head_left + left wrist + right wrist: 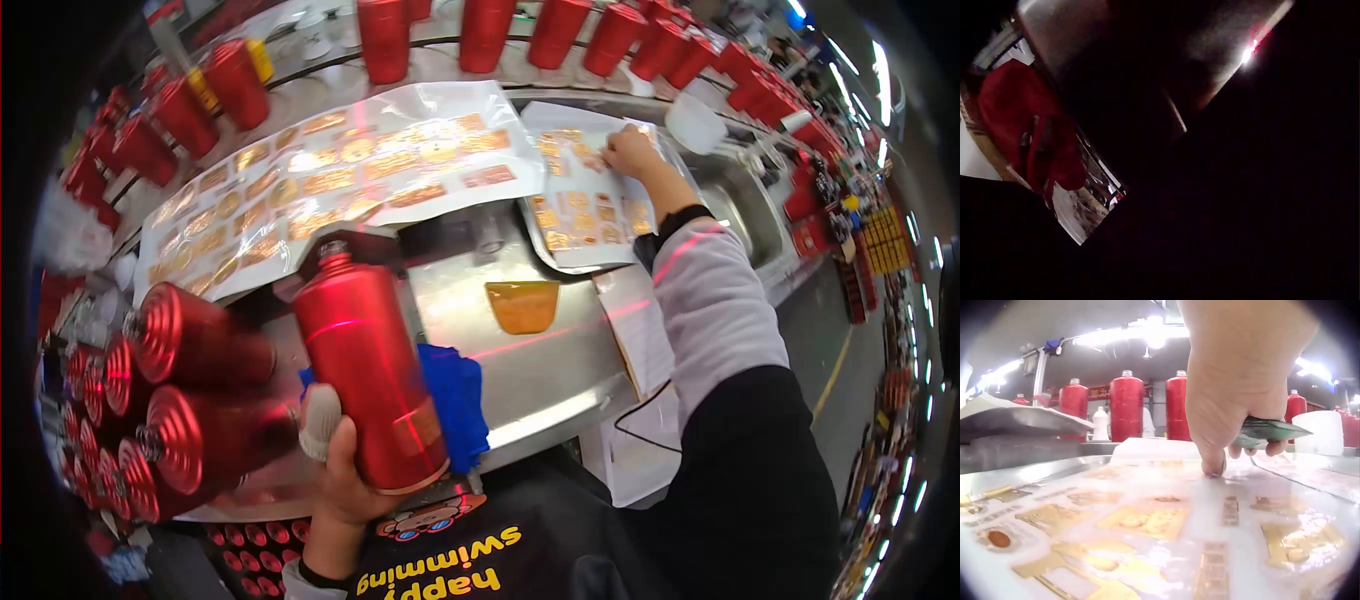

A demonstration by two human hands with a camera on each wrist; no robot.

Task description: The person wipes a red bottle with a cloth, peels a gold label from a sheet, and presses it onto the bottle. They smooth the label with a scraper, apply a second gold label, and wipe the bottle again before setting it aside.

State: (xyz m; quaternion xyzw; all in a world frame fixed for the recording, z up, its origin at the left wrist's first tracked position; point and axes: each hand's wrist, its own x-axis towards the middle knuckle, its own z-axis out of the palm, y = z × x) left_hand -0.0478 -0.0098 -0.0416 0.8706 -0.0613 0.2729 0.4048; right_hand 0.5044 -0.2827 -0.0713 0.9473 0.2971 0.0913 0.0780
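A large red bottle (365, 370) is tilted in the left hand (345, 475), whose fingers grip its lower side; one finger wears a whitish cover. The left wrist view is mostly dark, with a blurred red shape (1029, 125) at its left. Over a sheet of gold decals (580, 185) on a tray, the right hand (632, 152) reaches down. In the right wrist view that hand (1241, 381) holds a flat green piece (1272, 430) in its curled fingers, and a fingertip touches the wet-looking decal sheet (1141, 519).
Left of the tray lies a larger gold decal sheet (340, 165). Several red bottles (200, 340) lie at the left, and others (385, 40) stand along the back. An amber piece (523, 306) rests on the metal table (450, 300), near a blue cloth (455, 400). A sink (735, 205) is at the right.
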